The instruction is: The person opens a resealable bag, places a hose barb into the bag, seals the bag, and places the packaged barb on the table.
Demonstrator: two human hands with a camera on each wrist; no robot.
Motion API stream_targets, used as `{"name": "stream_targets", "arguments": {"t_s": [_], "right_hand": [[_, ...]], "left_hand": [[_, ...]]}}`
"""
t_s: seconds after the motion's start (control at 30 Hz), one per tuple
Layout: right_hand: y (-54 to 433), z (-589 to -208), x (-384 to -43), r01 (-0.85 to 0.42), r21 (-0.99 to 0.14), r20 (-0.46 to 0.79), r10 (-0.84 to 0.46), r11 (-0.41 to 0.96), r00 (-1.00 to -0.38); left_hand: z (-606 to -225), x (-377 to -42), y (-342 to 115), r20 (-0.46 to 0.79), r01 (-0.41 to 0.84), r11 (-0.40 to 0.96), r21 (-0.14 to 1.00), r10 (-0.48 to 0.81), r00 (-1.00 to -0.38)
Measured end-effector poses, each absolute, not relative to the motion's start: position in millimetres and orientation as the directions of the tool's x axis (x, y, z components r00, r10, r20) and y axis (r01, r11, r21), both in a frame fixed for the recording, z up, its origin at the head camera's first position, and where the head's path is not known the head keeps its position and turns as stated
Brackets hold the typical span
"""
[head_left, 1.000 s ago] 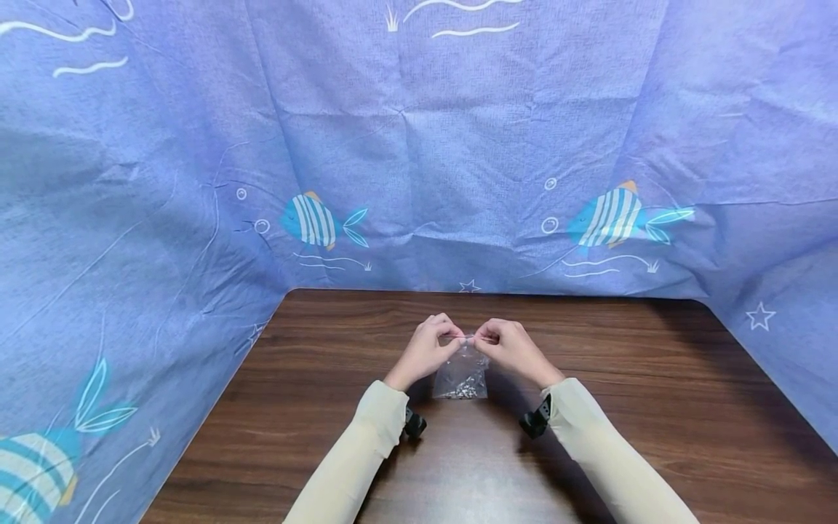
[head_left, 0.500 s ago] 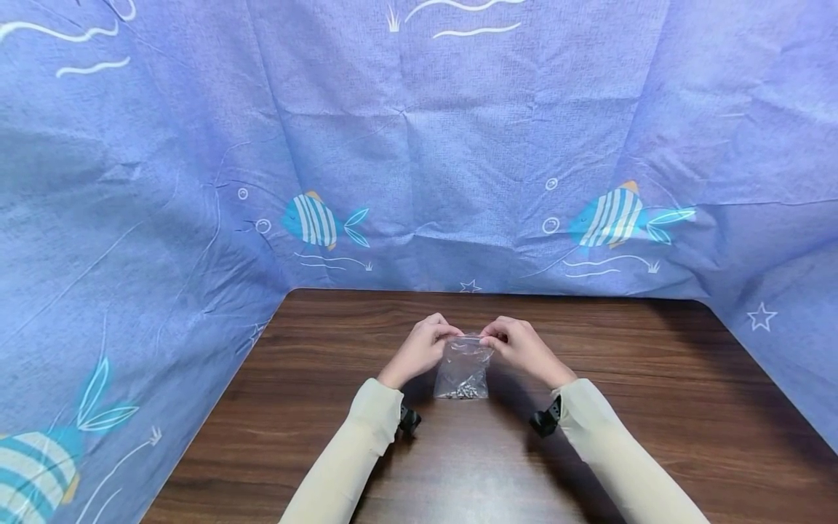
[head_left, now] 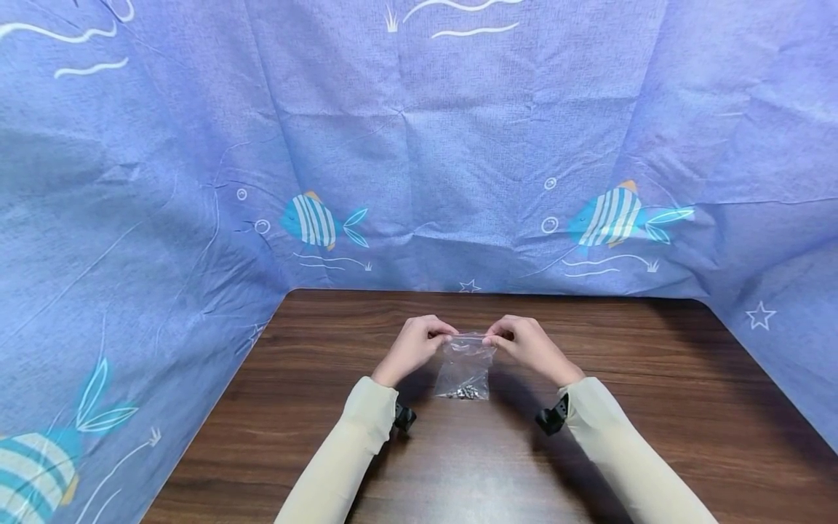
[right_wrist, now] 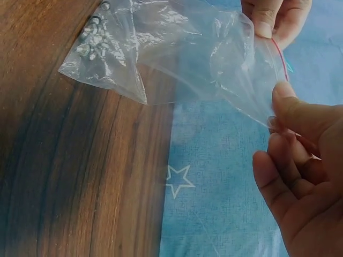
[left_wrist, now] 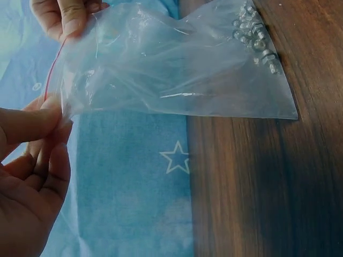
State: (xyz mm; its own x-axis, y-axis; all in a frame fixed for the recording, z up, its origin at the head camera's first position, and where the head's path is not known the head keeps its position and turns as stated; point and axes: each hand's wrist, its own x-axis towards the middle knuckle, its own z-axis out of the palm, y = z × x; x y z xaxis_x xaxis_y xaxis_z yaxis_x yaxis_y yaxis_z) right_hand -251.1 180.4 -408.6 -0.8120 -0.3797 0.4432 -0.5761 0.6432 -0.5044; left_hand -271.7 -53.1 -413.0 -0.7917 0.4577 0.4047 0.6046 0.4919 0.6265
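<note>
A clear zip-lock bag [head_left: 466, 364] with a red line along its top edge hangs between both hands over the table. Small shiny metal pieces, nut- and bolt-like [left_wrist: 258, 40], lie gathered in its bottom corner. My left hand [head_left: 412, 346] pinches one end of the zip edge between thumb and fingers. At the opposite end, my right hand [head_left: 529, 348] pinches the same edge, thumb on top. In the right wrist view the zip strip [right_wrist: 280, 56] runs straight between the two thumbs. The bag's lower end is close over the wooden tabletop.
The brown wood-grain table [head_left: 314, 407] spreads out on all sides of the hands. A blue cloth with fish prints [head_left: 458, 182] hangs behind its far edge and along the sides. Black wrist cameras [head_left: 552, 416] sit under both cuffs.
Both hands have slid apart along the bag's top edge, the left hand leftward and the right hand rightward, from near the middle to its ends. More of the bag now shows between them.
</note>
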Motion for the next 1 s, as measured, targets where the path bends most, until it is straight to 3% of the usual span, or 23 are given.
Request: {"name": "stream_targets", "arguments": {"t_s": [0.43, 0.67, 1.0], "right_hand": [[188.0, -408.5, -254.5, -0.543, -0.525, 0.410, -0.364, 0.656, -0.836], [186.9, -412.1, -262.9, -0.464, -0.579, 0.354, -0.307, 0.670, -0.884], [186.1, -430.9, -270.0, -0.382, -0.669, 0.288, -0.251, 0.638, -0.924]], "left_hand": [[-417.2, -275.1, -55.9, 0.387, 0.530, 0.503, 0.682, 0.366, -0.846], [-426.8, -284.5, -55.1, 0.369, 0.489, 0.510, 0.708, 0.323, -0.872], [-445.2, -290.6, -57.3, 0.216, 0.418, 0.550, 0.723, 0.395, -0.893]]}}
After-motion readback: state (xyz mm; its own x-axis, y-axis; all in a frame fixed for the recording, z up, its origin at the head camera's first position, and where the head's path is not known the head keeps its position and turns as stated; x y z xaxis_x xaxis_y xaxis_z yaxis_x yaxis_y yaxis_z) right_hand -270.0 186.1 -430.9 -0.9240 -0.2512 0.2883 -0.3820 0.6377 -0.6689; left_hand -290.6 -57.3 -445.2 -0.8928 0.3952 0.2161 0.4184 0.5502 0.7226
